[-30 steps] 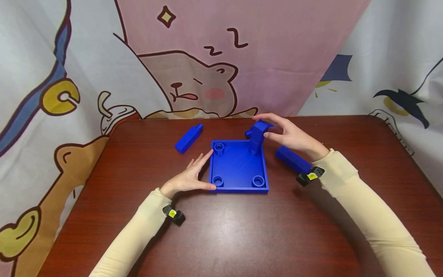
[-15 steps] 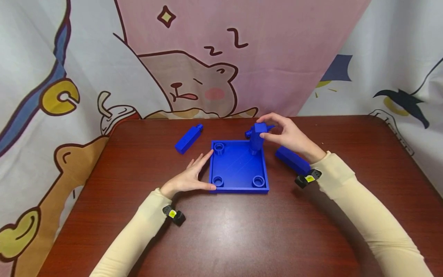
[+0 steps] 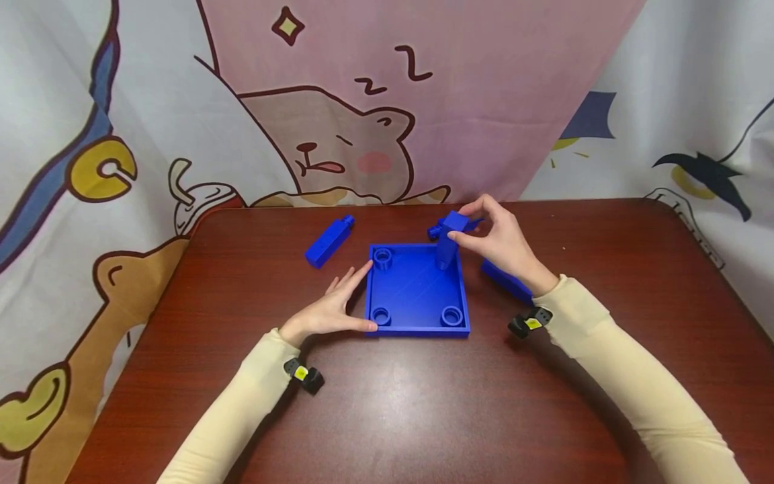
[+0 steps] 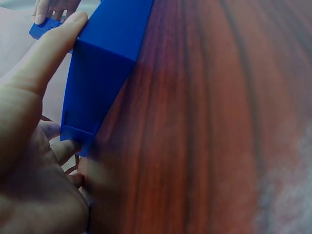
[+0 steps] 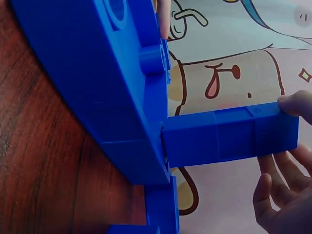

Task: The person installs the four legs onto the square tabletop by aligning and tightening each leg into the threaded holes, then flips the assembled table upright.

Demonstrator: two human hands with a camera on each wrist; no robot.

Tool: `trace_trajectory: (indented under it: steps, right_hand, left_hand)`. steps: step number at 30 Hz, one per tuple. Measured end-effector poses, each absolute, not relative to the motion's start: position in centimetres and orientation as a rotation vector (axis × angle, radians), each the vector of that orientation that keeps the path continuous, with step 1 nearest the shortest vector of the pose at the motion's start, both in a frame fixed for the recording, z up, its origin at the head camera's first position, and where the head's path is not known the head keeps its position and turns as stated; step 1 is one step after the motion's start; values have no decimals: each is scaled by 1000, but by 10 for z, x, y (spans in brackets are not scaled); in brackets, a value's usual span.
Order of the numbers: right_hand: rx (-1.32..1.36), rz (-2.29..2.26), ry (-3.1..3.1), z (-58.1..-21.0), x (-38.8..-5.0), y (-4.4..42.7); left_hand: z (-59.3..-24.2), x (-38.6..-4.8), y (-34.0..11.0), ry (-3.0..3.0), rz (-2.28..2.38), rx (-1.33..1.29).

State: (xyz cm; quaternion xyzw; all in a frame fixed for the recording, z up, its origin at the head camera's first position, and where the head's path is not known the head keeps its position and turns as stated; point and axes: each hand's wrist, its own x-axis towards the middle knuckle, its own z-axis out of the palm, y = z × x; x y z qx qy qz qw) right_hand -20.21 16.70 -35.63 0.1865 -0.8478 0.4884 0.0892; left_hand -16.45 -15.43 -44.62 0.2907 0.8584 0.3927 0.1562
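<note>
A shallow blue square tray [image 3: 417, 286] with raised round sockets in its corners lies on the table. At its far right corner a square-sided blue leg [image 3: 447, 249] stands over the socket. My right hand [image 3: 498, 238] pinches the leg's top end between thumb and fingers. In the right wrist view the leg's lower end [image 5: 178, 141] meets the tray corner; how deep it sits is hidden. My left hand [image 3: 329, 314] spans the tray's left side, thumb at the near corner and index finger at the far one. The left wrist view shows the thumb [image 4: 58, 44] touching the tray edge.
A second blue leg [image 3: 329, 242] with a threaded-looking end lies left of the tray. Another leg [image 3: 504, 281] lies to the right, partly under my right wrist. A further blue piece [image 3: 434, 232] lies behind the upright leg. A printed curtain [image 3: 484, 101] hangs behind the table [image 3: 387, 417].
The leg in my right hand has turned about its length, and its lean has shifted slightly. My right hand and wrist have swung a little left. My left hand and the tray stay put.
</note>
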Motion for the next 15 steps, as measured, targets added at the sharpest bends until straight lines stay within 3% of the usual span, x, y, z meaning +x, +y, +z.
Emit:
trace_trajectory:
  steps: [6,15]
  right_hand:
    - [637,1534,-2536,-370,-220,181]
    - [1128,1884,-2498,-361,-235,196]
  left_hand:
    - [-446,-164,-154,2464,1123,832]
    - [-447,-165,-154,2466,1118,834]
